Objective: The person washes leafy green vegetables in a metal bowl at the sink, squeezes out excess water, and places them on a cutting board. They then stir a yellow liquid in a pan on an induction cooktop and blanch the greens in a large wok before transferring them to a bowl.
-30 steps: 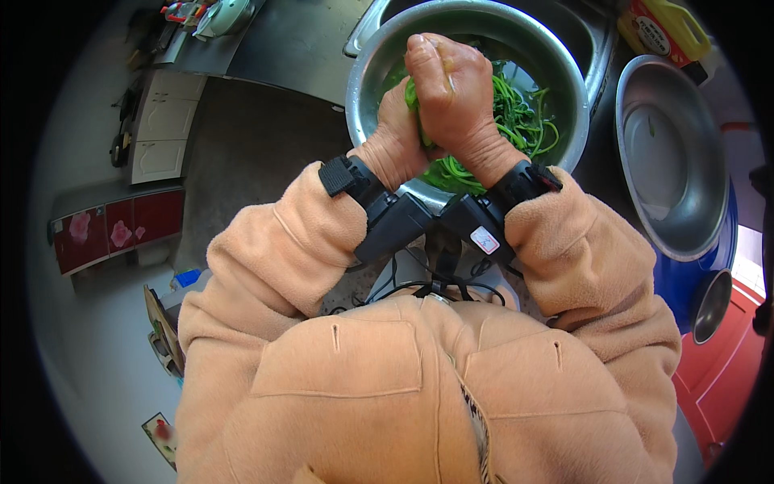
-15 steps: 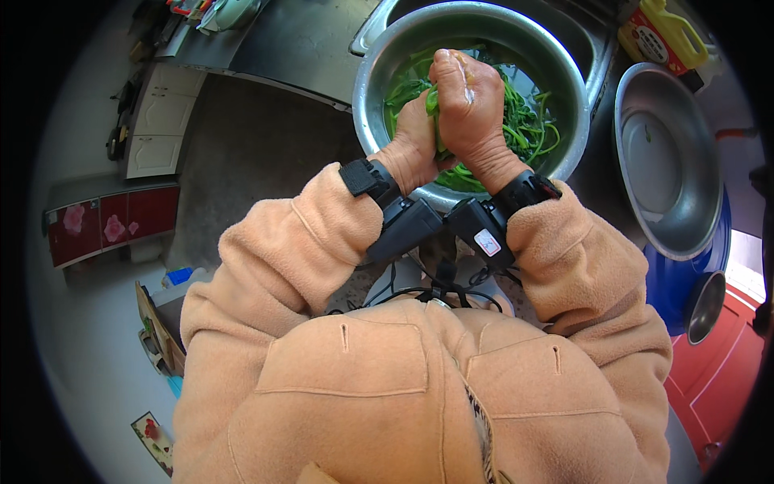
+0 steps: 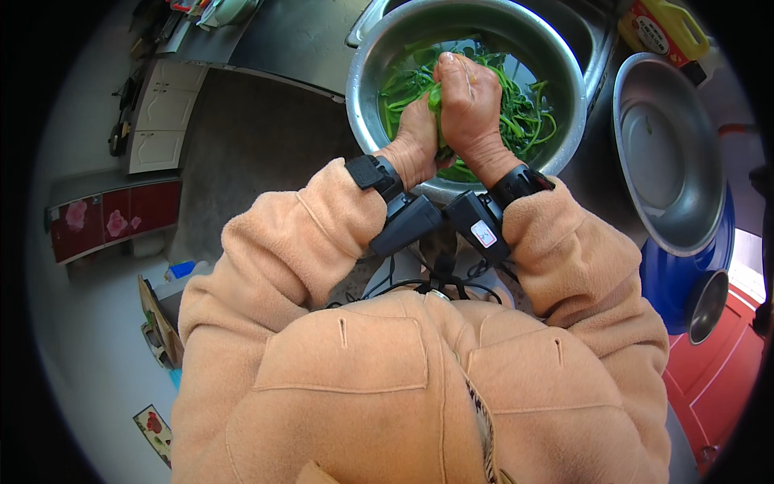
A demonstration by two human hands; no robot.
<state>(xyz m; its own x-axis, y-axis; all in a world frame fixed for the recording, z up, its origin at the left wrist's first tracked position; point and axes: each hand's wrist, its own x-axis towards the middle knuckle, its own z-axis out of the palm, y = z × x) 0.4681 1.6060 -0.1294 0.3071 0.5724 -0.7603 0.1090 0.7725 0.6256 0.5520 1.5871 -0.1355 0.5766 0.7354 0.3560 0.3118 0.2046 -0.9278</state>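
both hands are closed around one bunch of green vegetables (image 3: pixel 436 105), the right hand (image 3: pixel 468 101) above and the left hand (image 3: pixel 415 141) just below it. under the grip is the steel basin (image 3: pixel 367 60) with water and more greens (image 3: pixel 528 113).

You're working in a shiny, smooth metal bowl (image 3: pixel 367 89), wet glossy greens (image 3: pixel 524 113) inside, your fuzzy matt fleece sleeves (image 3: pixel 298 242) looking soft beside the brushed metal basin (image 3: pixel 669 153)
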